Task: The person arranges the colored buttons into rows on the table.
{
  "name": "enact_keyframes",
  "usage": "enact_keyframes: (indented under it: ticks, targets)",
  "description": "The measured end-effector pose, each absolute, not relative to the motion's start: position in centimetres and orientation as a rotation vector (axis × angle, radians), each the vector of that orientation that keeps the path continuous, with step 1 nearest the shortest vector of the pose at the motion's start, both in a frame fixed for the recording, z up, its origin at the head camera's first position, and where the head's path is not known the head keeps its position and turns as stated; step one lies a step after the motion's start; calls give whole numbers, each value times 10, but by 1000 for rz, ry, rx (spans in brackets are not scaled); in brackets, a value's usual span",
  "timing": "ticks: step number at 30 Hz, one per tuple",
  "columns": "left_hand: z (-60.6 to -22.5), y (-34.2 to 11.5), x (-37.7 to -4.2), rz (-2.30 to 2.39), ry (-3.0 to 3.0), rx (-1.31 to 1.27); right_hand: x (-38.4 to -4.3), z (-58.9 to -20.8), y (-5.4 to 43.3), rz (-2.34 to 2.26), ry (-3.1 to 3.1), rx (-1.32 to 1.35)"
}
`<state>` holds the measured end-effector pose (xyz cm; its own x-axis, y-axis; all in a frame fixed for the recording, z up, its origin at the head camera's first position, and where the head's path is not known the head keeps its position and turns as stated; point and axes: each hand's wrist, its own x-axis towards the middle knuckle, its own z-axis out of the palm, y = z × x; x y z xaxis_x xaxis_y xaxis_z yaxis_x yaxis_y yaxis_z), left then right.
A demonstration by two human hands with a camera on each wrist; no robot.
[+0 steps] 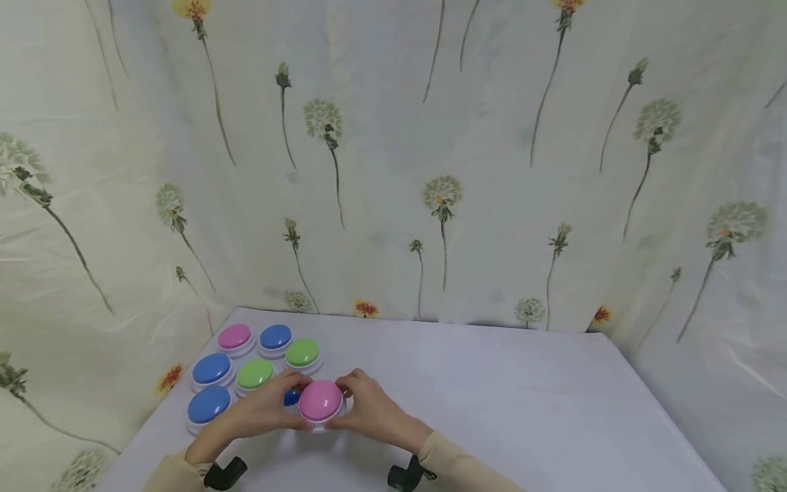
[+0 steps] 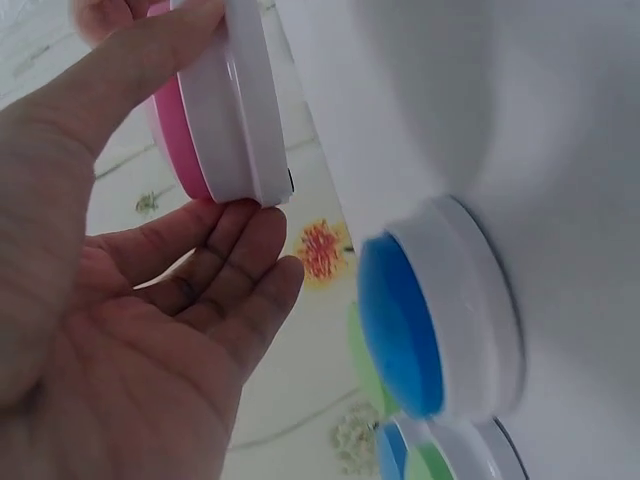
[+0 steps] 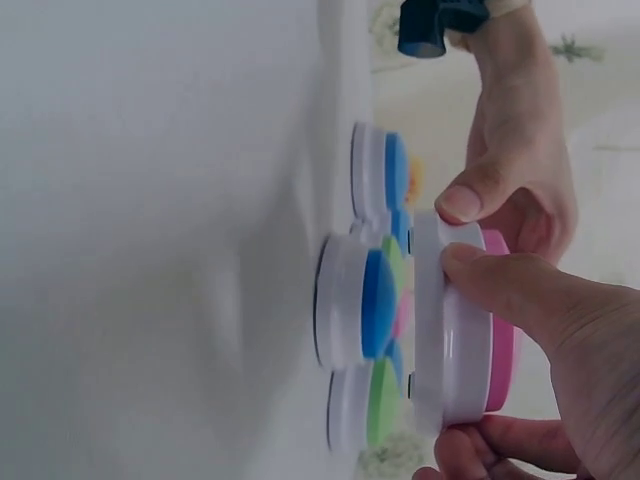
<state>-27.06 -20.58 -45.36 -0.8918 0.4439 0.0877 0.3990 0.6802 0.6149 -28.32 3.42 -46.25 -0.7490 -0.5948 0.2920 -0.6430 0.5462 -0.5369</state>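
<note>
While one white table (image 1: pixel 522 417) spreads beneath, one left hand (image 1: pixel 270 408) and one right hand (image 1: pixel 379 415) grip one raised pink button (image 1: pixel 320 401); between its nine and twelve o'clock stand four blue buttons (image 1: pixel 211 367), two green buttons (image 1: pixel 255 373), one second pink button (image 1: pixel 235 336).

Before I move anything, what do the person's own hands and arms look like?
The left hand and right hand are bare, without gloves. Both arms wear plain cream fabric: left sleeve, right sleeve. Each wrist has a dark, stubby, rounded fitting: left fitting, right fitting. Any cables or lettering are too small to tell.
</note>
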Motion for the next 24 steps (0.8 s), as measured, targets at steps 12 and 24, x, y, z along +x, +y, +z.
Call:
enact_keyframes:
  ticks: [12, 24]
  targets:
    - [-442, -147, -308, 888, 2857, 840, -311, -458, 85, 957, -2737, 990]
    - [-459, -109, -358, 864, 2836, 761, -361, -475, 111, 949, -2800, 962]
